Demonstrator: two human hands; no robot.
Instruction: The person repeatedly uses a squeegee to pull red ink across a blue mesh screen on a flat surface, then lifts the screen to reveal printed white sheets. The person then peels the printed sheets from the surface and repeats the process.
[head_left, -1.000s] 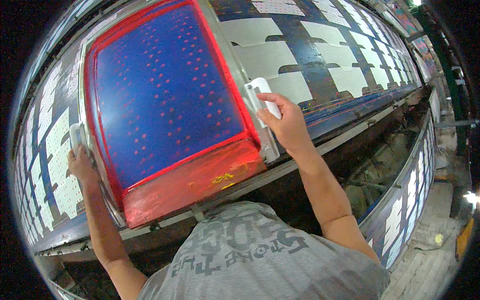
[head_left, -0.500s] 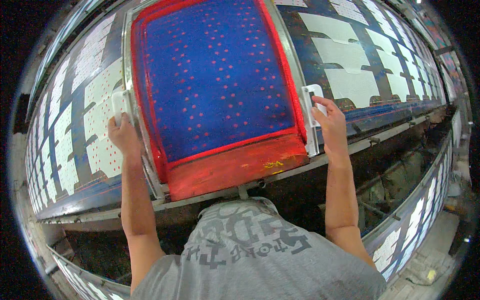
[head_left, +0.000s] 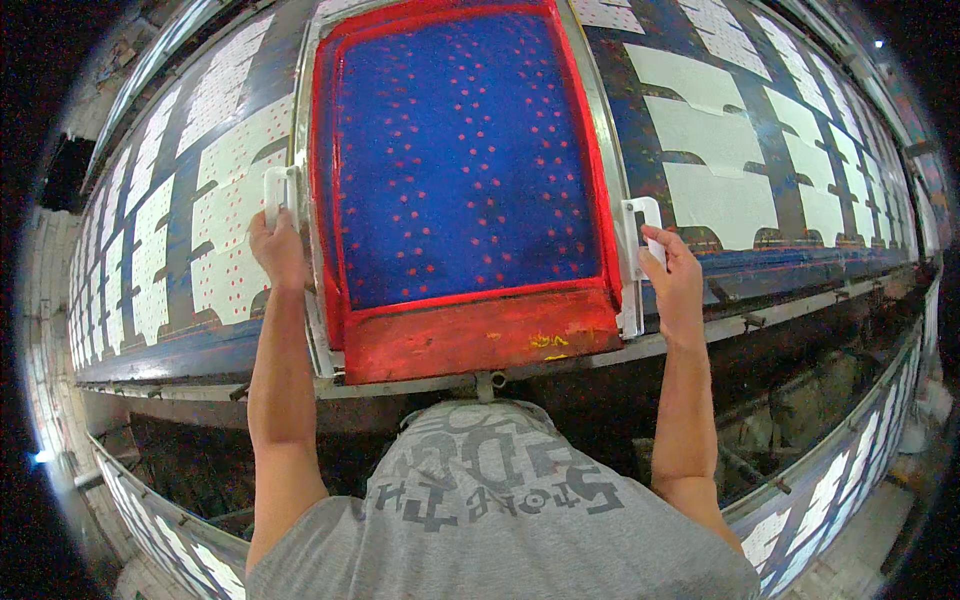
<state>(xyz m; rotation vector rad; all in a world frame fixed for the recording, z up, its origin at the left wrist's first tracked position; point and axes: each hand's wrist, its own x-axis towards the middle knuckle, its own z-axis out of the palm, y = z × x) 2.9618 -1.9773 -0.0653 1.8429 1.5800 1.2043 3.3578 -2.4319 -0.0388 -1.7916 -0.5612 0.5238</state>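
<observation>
A screen-printing frame (head_left: 606, 150) with a blue mesh (head_left: 450, 180) and red borders lies on the long table in front of me. Rows of small red dots show across the mesh. My left hand (head_left: 278, 250) is closed round the white handle (head_left: 280, 190) on the frame's left side. On the opposite side, my right hand (head_left: 678, 285) grips the other white handle (head_left: 652, 215), its fingers curled about it. A red-smeared strip (head_left: 480, 335) forms the frame's near end, with a yellow smudge at its right.
White cut pieces printed with red dots (head_left: 238, 205) lie in rows left of the frame. To the right lie plain white pieces (head_left: 720, 200). A metal rail (head_left: 770, 315) runs along the table's near edge. Another table with white pieces (head_left: 810, 510) stands behind me.
The whole scene sits a little farther right and is slightly turned in the view. Both hands still hold the handles, and the frame shows no clear shift against the table.
</observation>
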